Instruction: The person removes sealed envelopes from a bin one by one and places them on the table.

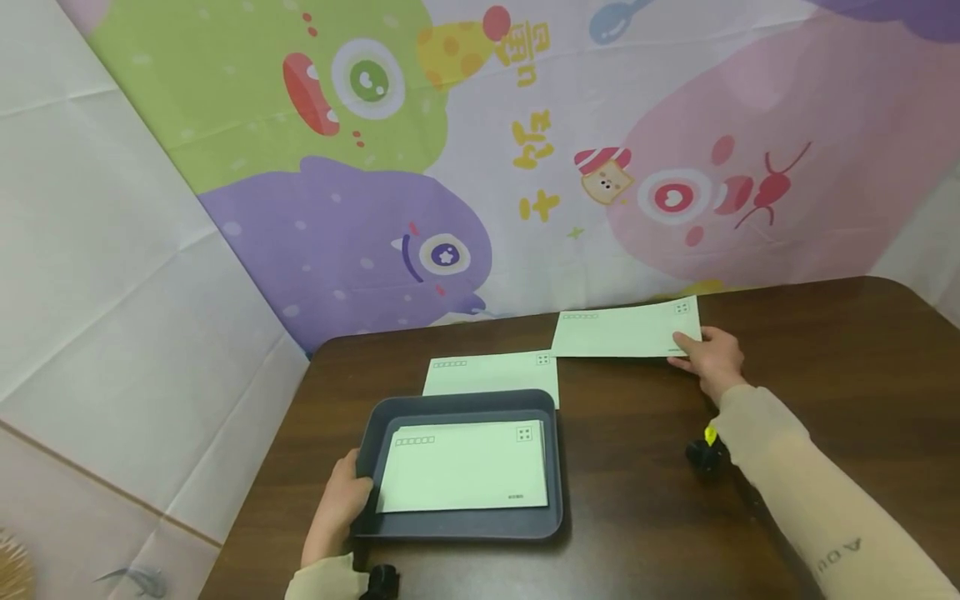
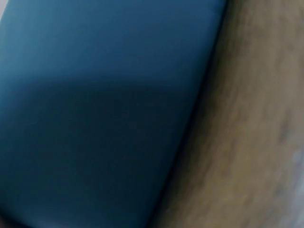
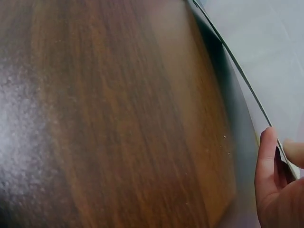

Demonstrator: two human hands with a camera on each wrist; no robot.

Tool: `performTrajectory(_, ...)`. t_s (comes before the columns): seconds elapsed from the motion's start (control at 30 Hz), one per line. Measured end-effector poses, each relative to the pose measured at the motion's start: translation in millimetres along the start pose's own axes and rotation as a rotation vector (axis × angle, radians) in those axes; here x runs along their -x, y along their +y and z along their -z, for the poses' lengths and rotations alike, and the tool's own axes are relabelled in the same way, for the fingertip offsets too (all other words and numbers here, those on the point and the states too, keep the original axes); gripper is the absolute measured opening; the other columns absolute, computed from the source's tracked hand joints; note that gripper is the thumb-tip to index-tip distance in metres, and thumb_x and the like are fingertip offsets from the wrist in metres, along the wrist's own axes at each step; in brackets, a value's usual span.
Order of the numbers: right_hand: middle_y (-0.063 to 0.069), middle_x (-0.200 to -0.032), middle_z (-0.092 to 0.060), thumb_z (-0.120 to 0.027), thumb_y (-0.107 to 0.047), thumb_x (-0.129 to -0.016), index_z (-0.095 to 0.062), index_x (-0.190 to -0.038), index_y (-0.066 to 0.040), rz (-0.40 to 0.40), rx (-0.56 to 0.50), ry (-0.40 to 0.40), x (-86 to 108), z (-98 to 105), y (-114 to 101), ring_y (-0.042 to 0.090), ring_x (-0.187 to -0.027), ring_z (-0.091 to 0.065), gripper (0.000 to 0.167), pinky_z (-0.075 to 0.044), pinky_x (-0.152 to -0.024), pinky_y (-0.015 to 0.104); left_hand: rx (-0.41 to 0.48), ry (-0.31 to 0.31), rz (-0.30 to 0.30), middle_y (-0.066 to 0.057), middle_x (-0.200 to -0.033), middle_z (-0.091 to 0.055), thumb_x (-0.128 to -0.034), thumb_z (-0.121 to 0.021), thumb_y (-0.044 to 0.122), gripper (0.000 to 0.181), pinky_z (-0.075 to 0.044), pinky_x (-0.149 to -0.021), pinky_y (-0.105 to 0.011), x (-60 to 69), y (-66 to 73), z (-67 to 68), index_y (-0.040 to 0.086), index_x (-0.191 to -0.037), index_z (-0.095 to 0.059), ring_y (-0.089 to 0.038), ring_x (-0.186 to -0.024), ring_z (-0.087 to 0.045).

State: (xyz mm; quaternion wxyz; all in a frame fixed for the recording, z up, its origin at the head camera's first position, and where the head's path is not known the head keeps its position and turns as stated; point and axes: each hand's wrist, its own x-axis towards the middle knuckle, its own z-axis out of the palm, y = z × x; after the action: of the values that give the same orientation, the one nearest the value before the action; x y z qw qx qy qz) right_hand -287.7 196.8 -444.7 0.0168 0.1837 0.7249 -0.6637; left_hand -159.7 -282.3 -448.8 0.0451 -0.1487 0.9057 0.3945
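In the head view my left hand (image 1: 343, 497) grips the left rim of a dark grey rectangular tray (image 1: 465, 527). A stack of pale envelopes (image 1: 465, 467) lies in the tray, printed side up. My right hand (image 1: 712, 358) pinches the right end of another envelope (image 1: 622, 332) between thumb and fingers. That envelope shows edge-on in the right wrist view, with the fingertips of my right hand (image 3: 280, 185) on both sides. A further envelope (image 1: 487, 375) lies behind the tray, its lower part hidden by the tray. The tray's dark surface (image 2: 109, 118) fills much of the left wrist view, blurred.
Everything stands on a dark wooden table (image 1: 630, 500). A cloth with cartoon monsters (image 1: 510, 250) hangs along the table's back edge. White panels (image 1: 135, 292) stand at the left. Black wrist devices (image 1: 705, 456) sit by both sleeves.
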Motion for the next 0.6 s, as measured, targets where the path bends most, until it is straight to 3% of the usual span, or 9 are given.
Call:
performTrajectory(0.33, 0.019, -0.143, -0.021, -0.052, -0.002, -0.085, -0.018, -0.144, -0.004, -0.115, -0.202, 0.096, -5.9, -1.9, -4.6, 0.001, -0.061, -0.054, 0.068, -0.05, -0.075, 0.022, 0.007, -0.004, -0.01, -0.033, -0.127, -0.034, -0.0765, -0.033, -0.005, 0.056, -0.027, -0.095, -0.059, 1.7, 0.7, 0.9, -0.014, -0.132, -0.029, -0.044, -0.114, -0.035)
performTrajectory(0.47, 0.018, -0.145, -0.02, -0.05, -0.001, -0.086, -0.019, -0.144, -0.005, -0.176, -0.268, 0.119, -7.7, -1.9, -5.3, 0.007, -0.073, -0.053, 0.066, -0.049, -0.079, 0.021, 0.01, -0.008, -0.005, -0.033, -0.128, -0.033, -0.0769, -0.033, -0.005, 0.057, -0.027, -0.095, -0.059, 2.4, 1.2, 1.1, -0.013, -0.133, -0.028, -0.044, -0.115, -0.034)
performTrajectory(0.6, 0.015, -0.147, -0.019, -0.047, -0.002, -0.088, -0.018, -0.145, -0.007, -0.213, -0.332, 0.109, -9.5, -0.9, -6.2, 0.013, -0.096, -0.054, 0.064, -0.046, -0.083, 0.02, 0.003, -0.007, 0.0, -0.033, -0.13, -0.031, -0.0774, -0.033, -0.005, 0.057, -0.025, -0.097, -0.06, 1.9, 1.2, 1.4, -0.014, -0.133, -0.027, -0.045, -0.117, -0.032)
